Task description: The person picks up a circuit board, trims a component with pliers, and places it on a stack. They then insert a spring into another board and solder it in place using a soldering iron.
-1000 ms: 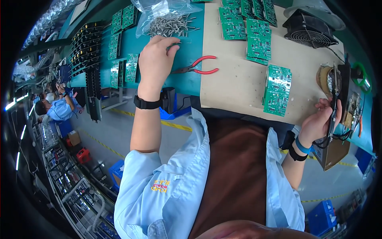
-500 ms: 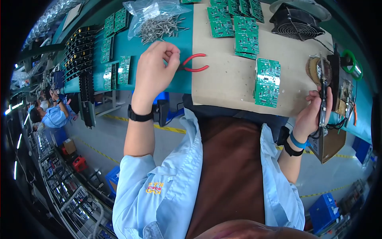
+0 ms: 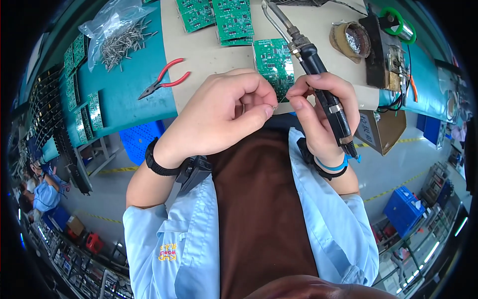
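My left hand (image 3: 219, 112) is closed in a pinch in front of the nearest green circuit board (image 3: 273, 57), with something tiny at its fingertips that I cannot make out. Facing it, my right hand (image 3: 328, 107) grips a soldering iron (image 3: 314, 62) whose metal tip slants up and away over the mat. The right thumb and forefinger are bent toward the left fingertips, a small gap apart. Both hands partly cover the board's near end. Red-handled pliers (image 3: 160, 83) lie to the left, on the teal mat and brown sheet.
Small metal parts (image 3: 121, 50) are heaped by a clear plastic bag (image 3: 110, 22) at the far left. More circuit boards (image 3: 233, 20) lie at the back. A round holder of shiny metal (image 3: 351, 41), a green solder reel (image 3: 393, 22) and a stand (image 3: 377, 55) occupy the right.
My left hand has come away from the heap of metal parts to the middle. My right hand has brought the soldering iron in from the right. The view has shifted.
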The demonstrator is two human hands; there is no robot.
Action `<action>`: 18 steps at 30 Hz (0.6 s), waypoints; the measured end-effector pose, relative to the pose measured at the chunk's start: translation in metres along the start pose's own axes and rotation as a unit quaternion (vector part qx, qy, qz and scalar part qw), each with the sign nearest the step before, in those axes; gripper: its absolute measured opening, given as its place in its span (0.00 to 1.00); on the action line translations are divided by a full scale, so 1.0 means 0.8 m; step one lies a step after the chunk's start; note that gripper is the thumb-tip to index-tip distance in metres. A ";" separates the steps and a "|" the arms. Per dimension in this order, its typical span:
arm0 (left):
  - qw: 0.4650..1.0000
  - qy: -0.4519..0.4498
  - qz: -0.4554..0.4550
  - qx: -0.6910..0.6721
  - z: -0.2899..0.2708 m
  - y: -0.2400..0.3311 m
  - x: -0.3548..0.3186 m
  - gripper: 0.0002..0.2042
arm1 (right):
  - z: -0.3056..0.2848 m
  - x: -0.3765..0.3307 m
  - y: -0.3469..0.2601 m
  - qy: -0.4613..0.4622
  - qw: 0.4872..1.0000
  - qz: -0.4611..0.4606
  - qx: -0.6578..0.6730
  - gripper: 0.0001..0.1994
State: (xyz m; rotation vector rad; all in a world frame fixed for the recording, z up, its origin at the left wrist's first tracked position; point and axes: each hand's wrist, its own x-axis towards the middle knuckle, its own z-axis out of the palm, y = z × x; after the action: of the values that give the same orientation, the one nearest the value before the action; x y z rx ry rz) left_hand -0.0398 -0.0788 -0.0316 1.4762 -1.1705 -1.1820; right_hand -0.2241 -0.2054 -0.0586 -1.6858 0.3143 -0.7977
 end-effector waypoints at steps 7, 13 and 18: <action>0.998 -0.017 -0.026 -0.061 0.009 -0.010 -0.003 0.05 | -0.001 0.001 -0.001 -0.027 0.999 -0.001 -0.027 0.22; 0.998 0.022 -0.013 -0.062 0.013 -0.019 -0.005 0.07 | -0.001 -0.001 0.000 -0.050 0.997 -0.014 -0.055 0.24; 0.997 0.070 -0.020 -0.033 0.014 -0.037 -0.004 0.08 | 0.002 -0.005 0.008 0.000 0.999 -0.010 -0.043 0.24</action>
State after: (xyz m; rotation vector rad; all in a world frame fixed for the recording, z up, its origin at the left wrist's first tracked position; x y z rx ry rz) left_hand -0.0471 -0.0715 -0.0615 1.5112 -1.0032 -1.1151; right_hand -0.2250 -0.2038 -0.0662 -1.7726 0.3370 -0.8086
